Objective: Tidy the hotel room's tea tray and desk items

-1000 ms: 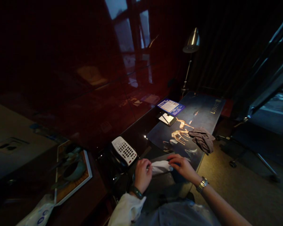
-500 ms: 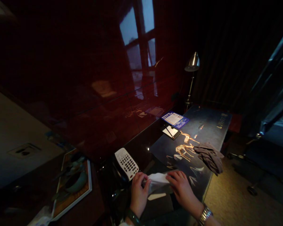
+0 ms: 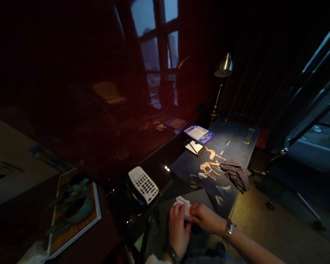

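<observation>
Glossy red wall (image 3: 99, 124) runs behind the desk (image 3: 162, 159), where a telephone (image 3: 144, 185) sits. To its right, my left hand (image 3: 178, 231) rests fingers pressed together on the bunched white cloth (image 3: 183, 201), whether gripping I cannot tell, while my right hand (image 3: 206, 219) pinches the cloth's right edge.

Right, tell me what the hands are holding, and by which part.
The right hand pinches a crumpled white cloth or tissue by its right edge; the left hand covers its near left side, its grip hidden.
</observation>
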A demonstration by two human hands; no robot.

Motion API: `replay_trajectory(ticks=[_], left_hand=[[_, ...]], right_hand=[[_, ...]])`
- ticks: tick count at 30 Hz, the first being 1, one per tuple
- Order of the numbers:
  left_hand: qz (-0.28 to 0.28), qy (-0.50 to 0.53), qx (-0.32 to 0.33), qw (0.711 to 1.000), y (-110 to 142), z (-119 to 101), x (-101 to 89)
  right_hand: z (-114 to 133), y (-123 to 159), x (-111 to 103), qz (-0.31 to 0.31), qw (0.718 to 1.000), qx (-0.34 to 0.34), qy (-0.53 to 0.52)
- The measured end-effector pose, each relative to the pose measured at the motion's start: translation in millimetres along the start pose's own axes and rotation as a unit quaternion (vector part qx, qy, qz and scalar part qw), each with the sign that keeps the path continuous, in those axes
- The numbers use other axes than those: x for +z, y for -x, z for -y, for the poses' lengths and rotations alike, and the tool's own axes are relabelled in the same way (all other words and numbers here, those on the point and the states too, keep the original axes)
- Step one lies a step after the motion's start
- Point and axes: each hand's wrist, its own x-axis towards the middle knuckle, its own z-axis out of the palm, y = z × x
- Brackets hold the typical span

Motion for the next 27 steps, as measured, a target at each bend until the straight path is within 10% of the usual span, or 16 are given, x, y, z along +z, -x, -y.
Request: replay_trajectory(ticks=[8, 27], left_hand=[[0.044, -0.03, 0.069, 0.996, -8.7, 6.6, 1.0], [0.036, 0.029, -0.058, 0.997, -15.8, 31.2, -13.8]], right_hand=[[11.1, 22.8, -12.3, -0.035, 0.988, 0.002, 0.15], [-23.2, 19.8, -5.7, -0.119, 0.979, 0.09, 0.137]])
